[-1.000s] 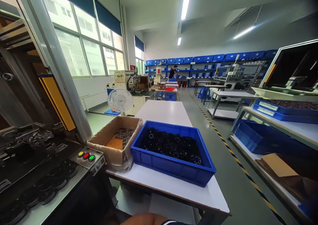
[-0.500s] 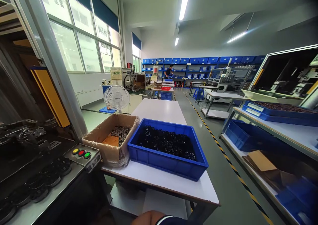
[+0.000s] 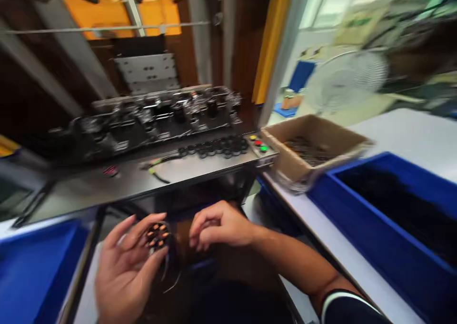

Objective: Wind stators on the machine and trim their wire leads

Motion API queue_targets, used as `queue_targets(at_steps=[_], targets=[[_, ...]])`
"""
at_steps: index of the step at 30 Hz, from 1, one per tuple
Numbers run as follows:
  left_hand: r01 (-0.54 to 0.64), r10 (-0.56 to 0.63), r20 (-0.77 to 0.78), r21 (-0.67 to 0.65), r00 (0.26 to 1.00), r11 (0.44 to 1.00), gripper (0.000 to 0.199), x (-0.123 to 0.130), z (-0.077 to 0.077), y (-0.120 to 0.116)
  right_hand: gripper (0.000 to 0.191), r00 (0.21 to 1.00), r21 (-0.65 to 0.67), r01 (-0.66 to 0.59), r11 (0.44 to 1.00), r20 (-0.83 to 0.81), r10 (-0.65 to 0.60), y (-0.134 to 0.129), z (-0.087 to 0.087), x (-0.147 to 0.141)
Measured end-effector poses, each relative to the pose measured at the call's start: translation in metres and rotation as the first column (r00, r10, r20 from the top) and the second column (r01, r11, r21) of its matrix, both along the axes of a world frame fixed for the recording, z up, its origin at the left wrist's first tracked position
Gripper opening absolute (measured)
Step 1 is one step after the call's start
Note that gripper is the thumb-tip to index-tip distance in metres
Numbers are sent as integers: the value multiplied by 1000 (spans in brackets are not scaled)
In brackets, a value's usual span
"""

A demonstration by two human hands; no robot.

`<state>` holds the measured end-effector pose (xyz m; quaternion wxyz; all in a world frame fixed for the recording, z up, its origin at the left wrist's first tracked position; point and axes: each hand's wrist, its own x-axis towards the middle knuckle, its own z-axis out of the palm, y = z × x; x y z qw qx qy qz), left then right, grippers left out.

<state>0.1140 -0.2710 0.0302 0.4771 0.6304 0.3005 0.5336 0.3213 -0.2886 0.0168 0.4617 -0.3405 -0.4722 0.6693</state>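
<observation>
- Your left hand pinches a copper-wound stator at seven o'clock.
- Your right hand curls loosely at six o'clock; whether it grips anything, I cannot tell.

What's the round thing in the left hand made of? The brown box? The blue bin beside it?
Round part: probably copper windings, from its orange-brown segments on a dark body; blur hides its finish.
Brown box: likely matte cardboard, from its plain tan walls.
Blue bin: probably smooth plastic, from its even colour.
</observation>
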Motion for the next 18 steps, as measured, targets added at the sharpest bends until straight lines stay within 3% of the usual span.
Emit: queue_targets(at_steps=[4, 9, 13, 18], targets=[[-3, 2, 14, 59, 1000, 998, 58, -18, -9, -16, 45, 997, -29, -54, 998, -52, 52, 5, 8, -16], [6, -8, 26, 81, 1000, 997, 64, -18, -4, -30, 43, 992, -44, -128, 991, -30, 126, -7, 24, -41], [-29, 17, 115, 102, 993, 994, 80, -17, -2, -33, 42, 989, -43, -146, 988, -17, 146, -11, 19, -45], [34, -25, 174, -52, 984, 998, 75, -19, -6, -32, 37, 985, 28, -170, 985, -4, 170, -20, 3, -40]])
